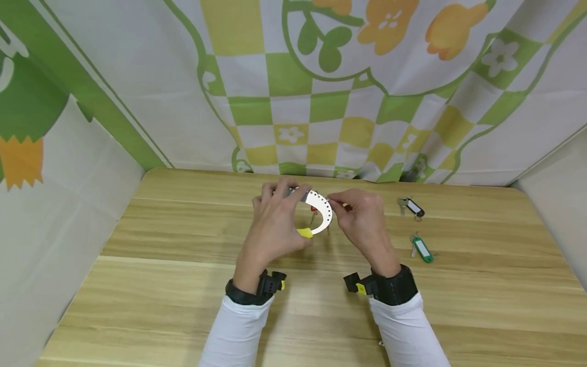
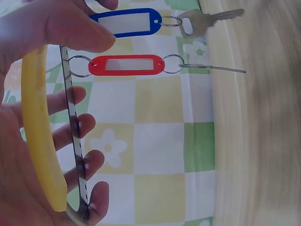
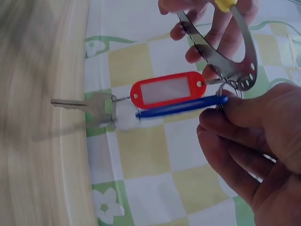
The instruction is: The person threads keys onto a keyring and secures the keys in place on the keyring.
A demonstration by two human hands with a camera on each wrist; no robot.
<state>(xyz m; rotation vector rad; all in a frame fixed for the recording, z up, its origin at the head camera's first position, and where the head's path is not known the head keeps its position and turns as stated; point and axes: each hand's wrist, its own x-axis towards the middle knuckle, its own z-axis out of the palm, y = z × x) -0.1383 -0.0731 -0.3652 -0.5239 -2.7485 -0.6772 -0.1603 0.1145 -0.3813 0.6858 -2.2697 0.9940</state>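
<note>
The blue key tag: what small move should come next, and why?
Perhaps work the ring on the blue tag through the perforated metal arc: the right hand pinches at that ring right by the arc, the left hand holds the arc, and the red tag already hangs there. I can't tell whether the ring is partly threaded.

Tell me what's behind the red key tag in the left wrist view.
The checkered cloth shows around the red key tag. The patch directly behind it is covered and can't be seen.
</note>
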